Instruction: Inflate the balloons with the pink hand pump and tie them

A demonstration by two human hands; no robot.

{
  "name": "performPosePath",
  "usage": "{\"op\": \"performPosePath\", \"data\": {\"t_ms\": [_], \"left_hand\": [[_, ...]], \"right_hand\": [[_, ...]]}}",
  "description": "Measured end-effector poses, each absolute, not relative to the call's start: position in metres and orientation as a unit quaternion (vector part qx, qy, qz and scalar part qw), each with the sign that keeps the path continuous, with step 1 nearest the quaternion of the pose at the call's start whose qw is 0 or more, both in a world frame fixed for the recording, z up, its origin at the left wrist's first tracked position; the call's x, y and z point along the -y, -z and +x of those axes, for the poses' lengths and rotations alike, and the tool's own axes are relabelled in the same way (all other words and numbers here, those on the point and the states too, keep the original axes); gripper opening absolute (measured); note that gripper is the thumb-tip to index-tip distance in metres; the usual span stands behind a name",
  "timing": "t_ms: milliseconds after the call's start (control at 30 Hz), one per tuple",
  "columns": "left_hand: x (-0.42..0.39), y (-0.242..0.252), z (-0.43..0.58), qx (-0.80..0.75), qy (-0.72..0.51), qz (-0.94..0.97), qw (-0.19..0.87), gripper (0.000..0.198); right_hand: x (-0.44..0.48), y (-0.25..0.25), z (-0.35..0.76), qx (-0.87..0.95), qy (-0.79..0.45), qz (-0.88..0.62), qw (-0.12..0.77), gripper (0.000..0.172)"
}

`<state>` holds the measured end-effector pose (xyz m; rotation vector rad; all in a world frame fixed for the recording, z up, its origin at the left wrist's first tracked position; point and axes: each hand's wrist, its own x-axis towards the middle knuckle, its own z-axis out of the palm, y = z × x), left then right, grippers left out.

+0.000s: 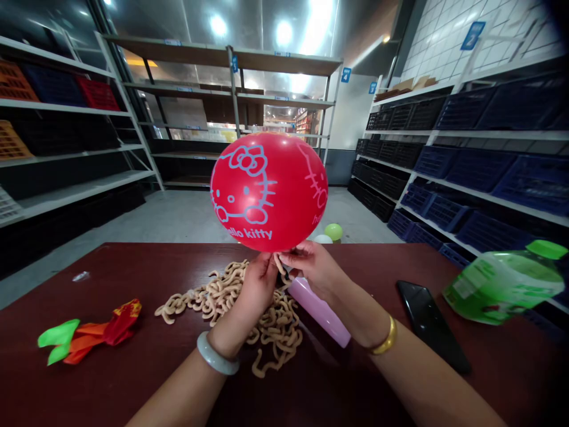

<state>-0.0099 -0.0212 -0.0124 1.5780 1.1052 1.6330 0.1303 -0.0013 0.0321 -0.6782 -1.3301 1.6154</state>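
A round, inflated red balloon [288, 196] with a Hello Kitty print stands above my hands, its neck pointing down. My left hand [261, 274] is closed in a pinch at the balloon's neck. Right beside it, my right hand [311, 264] is closed with fingertips at the neck and on a beige cord [280, 264] that hangs between the hands. The knot area is mostly hidden by my fingers. Under and around my hands lies a pile of curly beige cords [222, 293]. A glossy pink tube [322, 314] lies beneath my right hand, its far end partly covered.
Limp green, orange and red pieces [91, 338] lie on the brown table [164, 379] at left. A black phone [429, 323] and a green-liquid bottle [502, 284] are at right. Beyond, a green balloon [333, 231] rests on the floor; shelves with dark crates [480, 172] line the room.
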Motion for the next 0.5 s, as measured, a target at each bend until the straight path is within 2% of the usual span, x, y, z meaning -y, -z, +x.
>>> {"op": "performPosePath", "data": {"t_ms": [133,267,367,500], "left_hand": [[0.024,0.01,-0.003,-0.409,-0.634,0.508,0.416,0.04],[0.025,0.011,0.003,-0.383,-0.634,0.448,0.501,0.042],[0.025,0.011,0.003,-0.389,-0.637,0.462,0.478,0.039],[0.022,0.012,-0.004,-0.443,-0.621,0.555,0.333,0.032]], "right_hand": [[-0.001,-0.03,0.128,0.45,-0.707,-0.265,0.476,0.03],[-0.003,-0.025,0.124,0.43,-0.699,-0.265,0.506,0.031],[-0.004,-0.024,0.124,0.451,-0.665,-0.284,0.523,0.032],[-0.005,-0.026,0.125,0.5,-0.625,-0.324,0.505,0.029]]}}
